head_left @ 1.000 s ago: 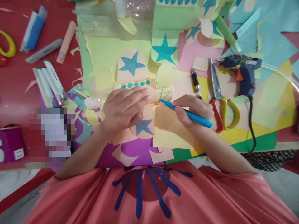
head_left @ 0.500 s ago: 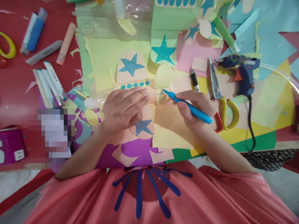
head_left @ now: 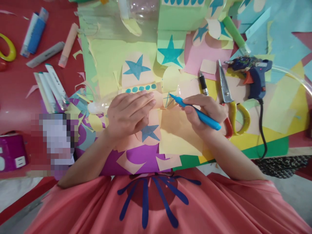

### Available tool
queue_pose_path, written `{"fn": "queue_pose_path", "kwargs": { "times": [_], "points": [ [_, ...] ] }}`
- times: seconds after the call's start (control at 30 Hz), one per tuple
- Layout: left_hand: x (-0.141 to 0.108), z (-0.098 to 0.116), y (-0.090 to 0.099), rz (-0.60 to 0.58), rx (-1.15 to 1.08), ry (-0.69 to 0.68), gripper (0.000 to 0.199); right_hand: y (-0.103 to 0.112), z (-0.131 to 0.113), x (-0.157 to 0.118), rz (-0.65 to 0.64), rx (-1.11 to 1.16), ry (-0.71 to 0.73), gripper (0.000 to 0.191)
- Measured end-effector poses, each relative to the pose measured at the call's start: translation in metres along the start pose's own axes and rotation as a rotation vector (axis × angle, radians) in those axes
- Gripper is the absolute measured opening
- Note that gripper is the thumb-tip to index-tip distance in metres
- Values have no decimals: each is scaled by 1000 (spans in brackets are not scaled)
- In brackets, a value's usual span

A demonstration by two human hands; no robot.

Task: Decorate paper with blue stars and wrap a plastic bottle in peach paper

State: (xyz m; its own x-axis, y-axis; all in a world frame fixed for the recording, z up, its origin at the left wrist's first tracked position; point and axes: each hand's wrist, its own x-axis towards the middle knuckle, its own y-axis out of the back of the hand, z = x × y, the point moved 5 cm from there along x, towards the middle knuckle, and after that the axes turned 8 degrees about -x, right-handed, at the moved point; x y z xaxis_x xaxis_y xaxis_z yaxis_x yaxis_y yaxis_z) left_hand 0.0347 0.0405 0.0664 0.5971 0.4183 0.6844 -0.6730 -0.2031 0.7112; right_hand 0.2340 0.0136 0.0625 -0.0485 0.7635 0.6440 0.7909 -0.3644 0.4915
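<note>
My right hand (head_left: 207, 110) grips a blue marker (head_left: 207, 119), its tip on a small pale paper piece (head_left: 168, 101) that bears thin blue star lines. My left hand (head_left: 133, 113) lies flat, palm down, over a peach paper piece (head_left: 158, 99) that covers part of a clear bottle (head_left: 104, 106); its fingers are stretched out side by side. Above the left hand is a strip of teal dots (head_left: 141, 88), and beyond it a blue star (head_left: 137, 67) on peach paper. Another blue star (head_left: 150, 132) shows just below the fingers.
Right of my right hand lie scissors (head_left: 240, 118), a black pen (head_left: 202, 84) and a glue gun (head_left: 257, 78) with its cord. Several markers (head_left: 52, 87) rest on the red table (head_left: 14, 97) at the left. Paper scraps and a second clear bottle (head_left: 142, 16) lie farther back.
The back end of the blue marker has tipped down very slightly with my right hand. My left hand stays in place.
</note>
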Motion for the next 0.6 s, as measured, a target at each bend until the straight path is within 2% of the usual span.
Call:
{"fn": "queue_pose_path", "kwargs": {
  "times": [0.17,0.3,0.37,0.6],
  "points": [
    [0,0,0,-6,-11,0,29,2,-2,1,27,-29,48,10],
    [-8,-7,-6,-126,-83,132,33,3,0,-2,32,-54,81,10],
    [-11,-10,-7,-144,-136,172,36,4,0,-2,30,-57,91,9],
    [-11,-8,-7,-147,-163,139,40,5,-8,4,-7,-100,143,17]
  ]
}}
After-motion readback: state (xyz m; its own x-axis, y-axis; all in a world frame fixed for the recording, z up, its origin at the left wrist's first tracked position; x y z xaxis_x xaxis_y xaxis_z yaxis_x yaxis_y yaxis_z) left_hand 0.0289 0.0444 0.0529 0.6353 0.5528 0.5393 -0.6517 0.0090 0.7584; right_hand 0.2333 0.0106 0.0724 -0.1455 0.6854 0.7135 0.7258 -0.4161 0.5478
